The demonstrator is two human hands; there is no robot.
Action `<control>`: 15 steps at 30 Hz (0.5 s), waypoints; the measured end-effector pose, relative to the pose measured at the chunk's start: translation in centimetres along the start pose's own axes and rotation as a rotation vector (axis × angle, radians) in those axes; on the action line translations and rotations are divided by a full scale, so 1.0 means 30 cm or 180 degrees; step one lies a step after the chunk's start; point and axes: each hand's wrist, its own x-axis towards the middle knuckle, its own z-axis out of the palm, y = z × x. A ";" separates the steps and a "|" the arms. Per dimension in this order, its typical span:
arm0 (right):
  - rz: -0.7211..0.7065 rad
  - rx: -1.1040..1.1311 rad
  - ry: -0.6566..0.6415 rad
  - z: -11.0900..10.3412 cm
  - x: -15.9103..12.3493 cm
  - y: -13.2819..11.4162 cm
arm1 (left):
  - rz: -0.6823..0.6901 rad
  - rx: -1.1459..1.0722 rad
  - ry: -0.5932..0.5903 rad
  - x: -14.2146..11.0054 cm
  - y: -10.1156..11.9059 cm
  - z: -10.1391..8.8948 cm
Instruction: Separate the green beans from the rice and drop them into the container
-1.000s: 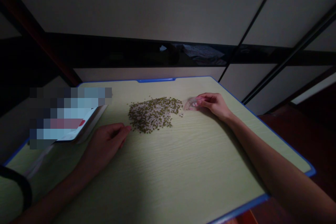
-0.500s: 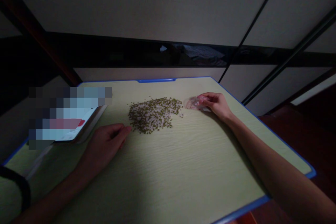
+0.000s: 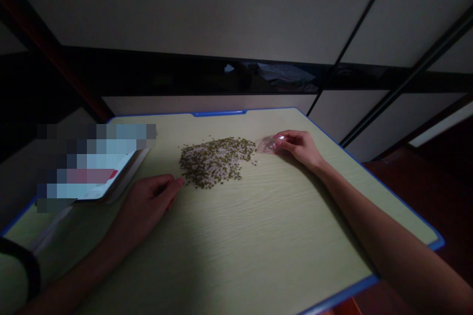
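Note:
A loose heap of small green and pale grains (image 3: 216, 160) lies on a light wooden table (image 3: 258, 236) with a blue rim. My left hand (image 3: 146, 202) rests palm down just left of the heap, fingers loosely curled, fingertips almost touching the grains, nothing in it. My right hand (image 3: 301, 146) lies at the heap's right side, its fingers pinched on a small clear plastic container (image 3: 269, 144) that rests on the table.
A white tablet-like object (image 3: 107, 177) with a blurred screen lies on the table's left side. A pale wall with dark rails stands behind the table. Dark floor shows past the right edge.
Almost nothing differs. My right hand with the clear container has shifted very slightly; my left hand stays in place.

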 end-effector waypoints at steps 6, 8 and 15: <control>-0.0223 -0.0210 -0.0196 0.008 -0.003 -0.008 | -0.0043 0.0003 -0.0036 -0.002 0.001 0.000; -0.0210 -0.0141 -0.0331 0.014 -0.006 -0.011 | -0.0055 -0.0003 -0.0039 -0.003 0.001 -0.002; 0.0020 0.0209 -0.0695 0.012 -0.019 -0.022 | -0.0057 -0.0059 -0.0019 -0.002 -0.005 -0.004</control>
